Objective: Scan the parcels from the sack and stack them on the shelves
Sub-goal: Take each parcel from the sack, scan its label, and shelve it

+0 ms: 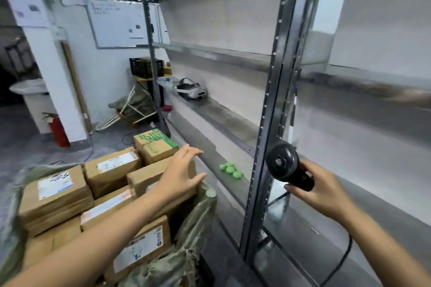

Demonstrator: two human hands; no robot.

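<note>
Cardboard target: brown cardboard parcel [144, 179], in the green woven sack [198, 216], left of the grey metal shelves [233, 121].
Left hand [182, 175]: laid on that parcel, fingers straight; the nearer of the 2 hands.
Right hand [326, 193]: gripping the black handheld scanner [283, 165], off to the parcel's right.
Long axis: I judge left-right, toward the scanner.

- Middle shelf [233, 119], ahead of me: one white headset [191, 89], at the far end.
- Lower shelf [207, 151]: cluster of green round pieces [231, 170].
- Floor [28, 147], on my left: sack [193, 228] of parcels [56, 193]; red fire extinguisher [59, 130].
</note>
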